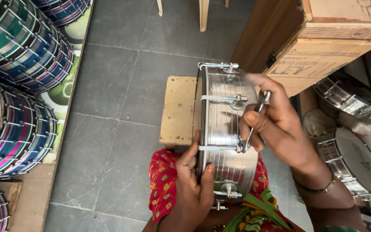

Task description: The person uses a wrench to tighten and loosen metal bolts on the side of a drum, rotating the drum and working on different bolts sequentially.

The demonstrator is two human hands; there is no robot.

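Note:
A shiny silver metal drum shell point(226, 120) stands on its edge on my lap, leaning against a small wooden stool point(179, 109). Several tension rods with wing nuts run across its side. My left hand point(194, 184) grips the drum's near rim from below, thumb on the shell. My right hand point(275, 124) holds a small metal wrench point(254, 122) set on the nut of one tension rod at the shell's right side.
Several colourful striped drums point(18, 64) are stacked at the left on a wooden shelf. More silver drums point(353, 159) lie at the right under cardboard boxes point(323, 56). Grey stone floor tiles point(117, 86) spread ahead, with chair legs point(202, 15) at the top.

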